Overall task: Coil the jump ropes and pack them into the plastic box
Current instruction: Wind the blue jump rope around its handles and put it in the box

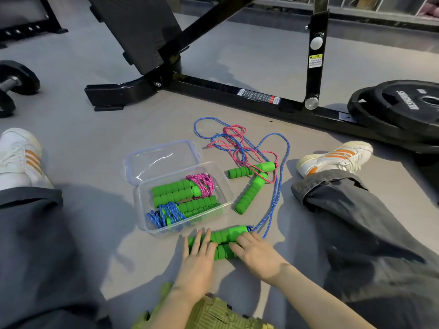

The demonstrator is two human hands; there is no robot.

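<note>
The two green foam handles (225,243) of the blue jump rope are laid side by side on the grey floor (95,143), just in front of the plastic box (142,210). They are pressed down by the left hand (198,251) and right hand (257,255) — both flat, fingers extended, gripping nothing — probably so the pair is squared up before winding. Its blue cord (278,186) is left tangled with a loose pink jump rope (237,143), two coiled ropes are already packed beside the opened lid (164,155), and the floor is shared with a weight bench frame (237,91), weight plates (403,103) and a dumbbell (16,81) — a gym, it is judged.
</note>
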